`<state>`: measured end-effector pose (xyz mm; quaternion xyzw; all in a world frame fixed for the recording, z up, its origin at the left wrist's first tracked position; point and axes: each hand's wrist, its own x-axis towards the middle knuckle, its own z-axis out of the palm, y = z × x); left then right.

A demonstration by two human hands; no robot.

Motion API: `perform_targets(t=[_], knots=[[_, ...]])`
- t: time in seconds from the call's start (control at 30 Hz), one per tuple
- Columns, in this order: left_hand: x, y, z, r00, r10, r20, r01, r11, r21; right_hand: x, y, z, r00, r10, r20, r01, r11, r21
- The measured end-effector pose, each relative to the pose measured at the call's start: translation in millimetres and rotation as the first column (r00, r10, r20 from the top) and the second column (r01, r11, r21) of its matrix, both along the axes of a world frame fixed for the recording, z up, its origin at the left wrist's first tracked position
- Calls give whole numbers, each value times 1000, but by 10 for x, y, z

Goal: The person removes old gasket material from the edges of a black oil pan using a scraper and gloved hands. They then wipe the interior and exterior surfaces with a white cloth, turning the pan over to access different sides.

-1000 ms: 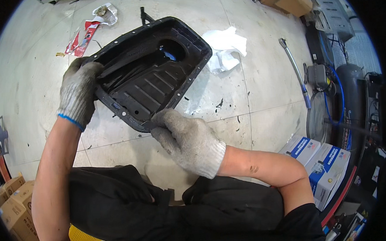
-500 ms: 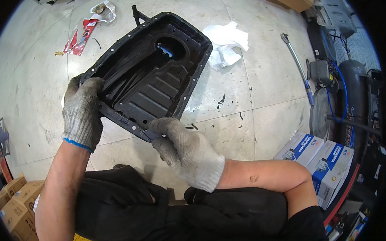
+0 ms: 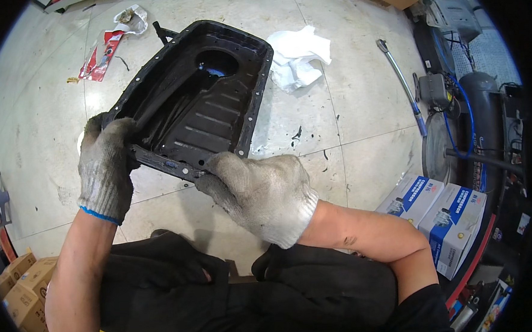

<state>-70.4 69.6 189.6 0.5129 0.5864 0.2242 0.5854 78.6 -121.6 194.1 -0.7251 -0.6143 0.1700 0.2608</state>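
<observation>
A black oil pan [image 3: 213,132] is tilted in front of me with its open side up, showing ribs and a round hollow at the far end. My left hand [image 3: 105,168], in a dirty grey knit glove with a blue cuff, grips its left near corner, thumb over the rim. My right hand [image 3: 261,193], gloved alike, is closed at the near flange by the right corner. A small flat scraper blade showed in its fingers a moment ago; the glove now hides it. Light bolt holes dot the flange.
Crumpled white paper [image 3: 299,59] lies beyond the pan, near dark scraps [image 3: 297,133]. A torn red packet [image 3: 101,57] is at far left. On the right are a torque wrench [image 3: 401,87], blue-white boxes [image 3: 456,228] and a black cylinder [image 3: 481,130]. Cardboard boxes [image 3: 29,298] stand at lower left.
The pan has shifted slightly left and turned a little upright in view. My right hand has rolled over at the flange, and the blade between its fingers has gone out of sight.
</observation>
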Motion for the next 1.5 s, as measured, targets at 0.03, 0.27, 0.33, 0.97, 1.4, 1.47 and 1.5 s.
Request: perform_targets(t=[0.03, 0.27, 0.33, 0.97, 1.4, 1.47, 1.5], knots=[[-24, -13, -12, 1000, -4, -5, 4, 1000, 8, 4, 3, -15, 1000, 16, 9, -16, 1000, -3], [-79, -101, 16, 994, -69, -85, 72, 997, 24, -51, -169, 82, 757, 650, -64, -644, 725, -243], [-93, -94, -18, 993, -89, -83, 91, 996, 22, -60, -204, -28, 754, 618, -223, -627, 575, -525], [-234, -107, -89, 987, -150, -59, 153, 987, 50, 730, -378, -409, 870, -167, -464, -95, 867, -489], [-303, -79, -119, 992, -110, -64, 111, 994, 8, 573, -259, -349, 925, 78, -371, -250, 862, -440], [-341, -57, -171, 989, -128, -69, 132, 990, 51, 568, -221, -291, 914, 76, -399, -269, 849, -455], [-355, -48, -192, 988, -137, -72, 142, 987, 72, 564, -205, -266, 910, 65, -411, -273, 838, -473]])
